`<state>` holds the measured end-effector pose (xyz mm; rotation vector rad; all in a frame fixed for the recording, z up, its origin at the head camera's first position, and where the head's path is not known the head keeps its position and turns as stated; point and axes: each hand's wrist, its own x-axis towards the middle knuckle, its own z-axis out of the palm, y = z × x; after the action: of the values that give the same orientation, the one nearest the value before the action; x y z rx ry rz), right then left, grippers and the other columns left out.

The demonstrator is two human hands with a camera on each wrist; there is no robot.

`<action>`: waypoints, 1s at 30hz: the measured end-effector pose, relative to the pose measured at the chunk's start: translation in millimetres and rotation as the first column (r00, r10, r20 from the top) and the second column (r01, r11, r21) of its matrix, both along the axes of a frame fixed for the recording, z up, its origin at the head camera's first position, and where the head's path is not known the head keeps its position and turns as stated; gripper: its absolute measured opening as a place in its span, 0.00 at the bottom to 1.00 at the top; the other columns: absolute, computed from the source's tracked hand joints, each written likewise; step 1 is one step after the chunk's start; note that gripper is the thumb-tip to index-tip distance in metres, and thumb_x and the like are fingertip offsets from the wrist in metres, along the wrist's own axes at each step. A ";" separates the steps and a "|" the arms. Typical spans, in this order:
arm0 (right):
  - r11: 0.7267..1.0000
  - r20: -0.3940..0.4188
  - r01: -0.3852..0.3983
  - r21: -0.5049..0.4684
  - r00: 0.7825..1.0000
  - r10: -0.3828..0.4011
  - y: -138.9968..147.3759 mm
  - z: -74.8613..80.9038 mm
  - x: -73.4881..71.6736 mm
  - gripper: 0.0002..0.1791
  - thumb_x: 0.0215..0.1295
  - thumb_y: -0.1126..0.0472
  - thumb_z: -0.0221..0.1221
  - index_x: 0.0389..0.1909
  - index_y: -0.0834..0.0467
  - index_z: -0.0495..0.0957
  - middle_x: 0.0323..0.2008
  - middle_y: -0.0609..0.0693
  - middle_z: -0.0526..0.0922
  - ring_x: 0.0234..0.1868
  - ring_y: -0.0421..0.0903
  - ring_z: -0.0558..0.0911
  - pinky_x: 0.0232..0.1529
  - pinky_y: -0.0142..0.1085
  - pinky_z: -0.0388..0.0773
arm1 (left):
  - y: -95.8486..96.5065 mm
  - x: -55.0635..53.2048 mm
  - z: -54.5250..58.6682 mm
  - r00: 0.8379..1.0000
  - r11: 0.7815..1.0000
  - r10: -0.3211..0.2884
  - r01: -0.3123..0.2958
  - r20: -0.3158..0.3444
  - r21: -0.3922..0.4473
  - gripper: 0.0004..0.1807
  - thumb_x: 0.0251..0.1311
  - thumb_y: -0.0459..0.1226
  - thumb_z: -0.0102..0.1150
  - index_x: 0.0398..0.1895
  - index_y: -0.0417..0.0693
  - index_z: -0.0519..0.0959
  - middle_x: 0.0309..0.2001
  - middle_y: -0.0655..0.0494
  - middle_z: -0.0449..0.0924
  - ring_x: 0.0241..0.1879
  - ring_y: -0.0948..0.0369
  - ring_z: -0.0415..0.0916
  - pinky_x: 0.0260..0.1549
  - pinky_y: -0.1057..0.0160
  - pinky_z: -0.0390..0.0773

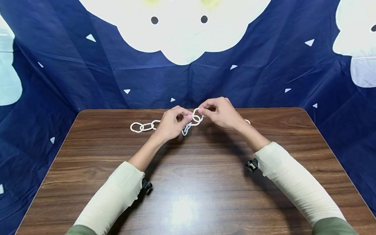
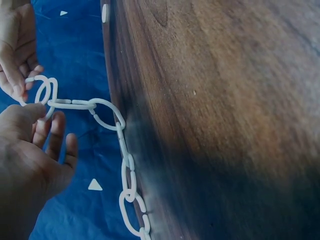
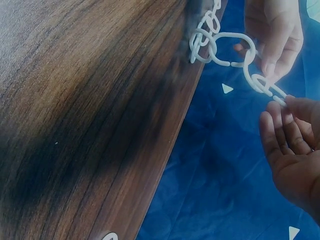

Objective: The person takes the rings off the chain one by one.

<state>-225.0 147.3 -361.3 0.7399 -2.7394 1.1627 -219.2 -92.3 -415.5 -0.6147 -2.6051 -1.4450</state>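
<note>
A chain of white plastic links [image 2: 75, 106], each an oval ring with a small gap in its side, hangs between and below the hands. My left hand [image 1: 172, 122] pinches a link near the chain's end between thumb and fingers. Facing it, my right hand [image 1: 222, 113] pinches another white link [image 3: 280, 96] by thumb and fingertips. The two held links overlap, one looped through the other in the left wrist view. From my left hand the chain runs down to the table and leftward, its end links [image 1: 147, 124] lying flat; part is hidden behind that hand.
A separate white link [image 3: 111, 236] lies on the wooden table [image 1: 192, 175] near its far edge, mostly hidden behind my right wrist in the head view. Beyond that edge hangs a dark blue cloth [image 1: 205, 83] with white clouds and triangles.
</note>
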 end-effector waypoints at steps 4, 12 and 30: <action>1.000 -0.015 0.001 -0.010 1.000 -0.001 0.1 0.6 0.1 0.08 0.78 0.57 0.71 0.46 0.56 0.95 0.38 0.49 0.95 0.32 0.39 0.82 0.36 0.30 0.76 | 0.1 0.3 -0.1 1.000 1.000 0.002 -0.002 -0.003 0.016 0.07 0.76 0.36 0.71 0.50 0.43 0.92 0.40 0.51 0.85 0.38 0.61 0.78 0.41 0.68 0.75; 0.999 -0.032 -0.009 -0.036 0.999 0.008 1.9 -1.5 -0.5 0.09 0.78 0.58 0.71 0.47 0.59 0.94 0.38 0.51 0.95 0.33 0.41 0.82 0.36 0.27 0.74 | -1.3 0.2 3.5 0.999 0.998 -0.044 0.043 0.028 0.045 0.08 0.76 0.36 0.72 0.50 0.40 0.92 0.40 0.50 0.85 0.39 0.61 0.78 0.42 0.68 0.76; 0.997 -0.003 0.040 -0.066 0.999 -0.041 13.2 -0.7 -0.5 0.06 0.78 0.60 0.72 0.48 0.57 0.95 0.37 0.54 0.95 0.32 0.38 0.82 0.34 0.26 0.74 | -2.4 -1.2 2.4 0.997 0.998 -0.012 0.007 0.077 0.058 0.08 0.74 0.35 0.75 0.50 0.42 0.93 0.39 0.48 0.92 0.36 0.63 0.82 0.41 0.66 0.79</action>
<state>-225.5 160.6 -362.0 0.6754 -2.6851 1.2342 -220.4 -94.7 -413.1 -0.5768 -2.6099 -1.5715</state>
